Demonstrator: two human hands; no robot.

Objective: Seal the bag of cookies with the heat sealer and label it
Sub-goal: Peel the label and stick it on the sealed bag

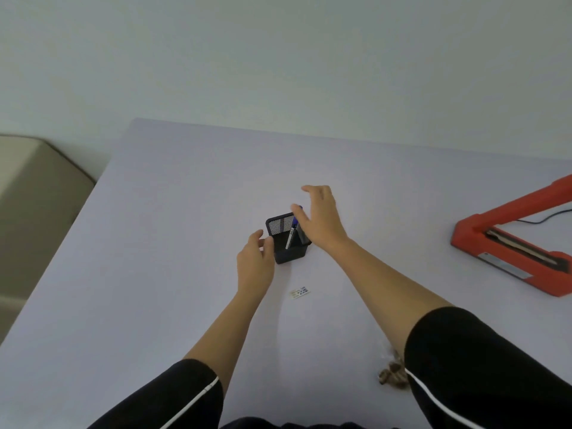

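A black mesh pen holder [283, 243] stands mid-table with a blue-capped marker [292, 232] leaning in it. My left hand [255, 258] touches the holder's left side, fingers curled against it. My right hand [322, 218] hovers over the holder's right rim, fingers spread, next to the marker's cap. A small white label [300, 292] lies flat on the table just in front of the holder. The red heat sealer [507, 246] sits at the right with its arm raised. The bag of cookies [393, 373] peeks out near the front edge, mostly hidden under my right sleeve.
The pale table [154, 243] ends at the left beside a beige padded seat [37, 196]. A black cord [544, 216] runs from the sealer toward the right edge. A plain wall rises behind the table.
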